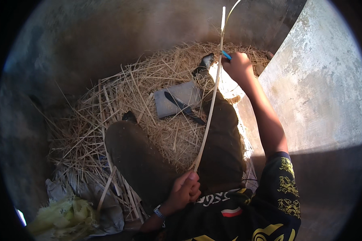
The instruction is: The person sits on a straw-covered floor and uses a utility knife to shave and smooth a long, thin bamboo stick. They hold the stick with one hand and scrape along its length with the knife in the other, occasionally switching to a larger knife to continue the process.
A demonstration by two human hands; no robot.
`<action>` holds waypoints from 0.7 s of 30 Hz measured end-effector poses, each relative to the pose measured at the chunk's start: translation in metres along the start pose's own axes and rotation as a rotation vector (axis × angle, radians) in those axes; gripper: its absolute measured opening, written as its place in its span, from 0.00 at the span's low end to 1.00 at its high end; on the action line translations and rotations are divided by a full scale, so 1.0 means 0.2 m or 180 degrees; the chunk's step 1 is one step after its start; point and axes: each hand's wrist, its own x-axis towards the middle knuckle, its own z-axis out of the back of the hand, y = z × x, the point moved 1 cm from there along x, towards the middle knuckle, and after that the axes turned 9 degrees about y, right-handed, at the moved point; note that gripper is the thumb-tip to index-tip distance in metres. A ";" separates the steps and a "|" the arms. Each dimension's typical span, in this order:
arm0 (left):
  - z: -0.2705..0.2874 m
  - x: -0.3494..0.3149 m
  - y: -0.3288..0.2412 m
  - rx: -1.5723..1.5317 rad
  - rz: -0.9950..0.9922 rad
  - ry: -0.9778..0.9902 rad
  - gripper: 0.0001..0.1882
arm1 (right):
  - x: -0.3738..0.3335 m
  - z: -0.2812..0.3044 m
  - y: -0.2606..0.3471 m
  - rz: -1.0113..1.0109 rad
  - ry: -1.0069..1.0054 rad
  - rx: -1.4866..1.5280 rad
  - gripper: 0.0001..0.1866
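Blotchy grey walls [317,88] enclose a heap of dry straw-coloured shavings [142,76]. Over it, a long, pale, cane-like strip [214,95] reaches past the heap's far edge; the left hand's grip [185,189] clamps its near end, the right hand's grip [239,68] is closed around a small bright-blue tool [226,55] against the strip. Mid-heap, a black knife [184,107] lies across a grey rectangular slab [163,105]

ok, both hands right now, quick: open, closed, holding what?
Left hand: closed, holding the lower end of a long pale strip.
Right hand: closed on a blue tool, against the strip higher up.
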 end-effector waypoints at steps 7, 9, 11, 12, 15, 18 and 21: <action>0.03 -0.02 0.00 -0.0141 -0.0119 -0.0115 0.18 | -0.81 -0.29 0.11 0.1508 0.0514 0.0109 0.09; 0.04 -0.01 -0.01 -0.0174 -0.0126 -0.0048 0.17 | -0.89 -0.31 0.14 0.1514 0.0450 0.0259 0.09; 0.03 -0.01 -0.01 -0.0129 -0.0133 -0.0086 0.17 | -0.86 -0.28 0.14 0.1353 0.0378 0.0146 0.07; 0.01 -0.01 -0.01 -0.0069 -0.0136 -0.0160 0.16 | -0.82 -0.27 0.15 0.1271 0.0342 0.0091 0.07; -0.01 -0.02 0.02 0.0137 -0.0282 -0.0202 0.17 | -0.57 -0.23 0.17 0.0984 0.0016 -0.0271 0.06; -0.02 -0.03 0.04 0.0253 -0.0334 -0.0070 0.16 | -0.16 -0.02 0.12 0.0078 0.0130 -0.0670 0.15; -0.01 -0.03 0.02 0.0166 -0.0200 0.0040 0.16 | 0.08 0.07 0.07 -0.0020 -0.0060 -0.0741 0.16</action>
